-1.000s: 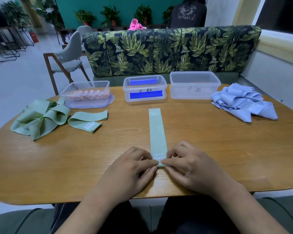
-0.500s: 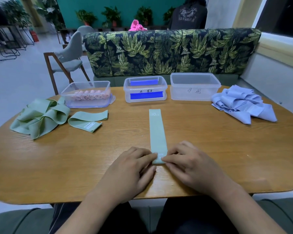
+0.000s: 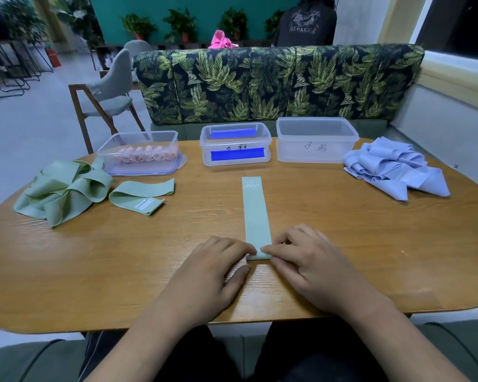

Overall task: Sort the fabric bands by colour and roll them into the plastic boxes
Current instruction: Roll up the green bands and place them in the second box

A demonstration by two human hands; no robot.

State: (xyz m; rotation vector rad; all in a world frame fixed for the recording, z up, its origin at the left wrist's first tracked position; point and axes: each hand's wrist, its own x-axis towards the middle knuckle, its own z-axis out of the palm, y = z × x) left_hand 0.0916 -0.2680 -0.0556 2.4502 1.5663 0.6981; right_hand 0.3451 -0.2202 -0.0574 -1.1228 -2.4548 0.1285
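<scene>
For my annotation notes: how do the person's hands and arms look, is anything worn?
The left hand and right hand are bare: no gloves, rings or watch visible. The left forearm and right forearm are bare too; no sleeve shows.

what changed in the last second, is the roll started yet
The left hand and right hand kept pinching the near end of the green band and rolled it slightly away from the person, so its flat stretch is shorter. Its far end, the boxes and the loose piles stayed put.
</scene>
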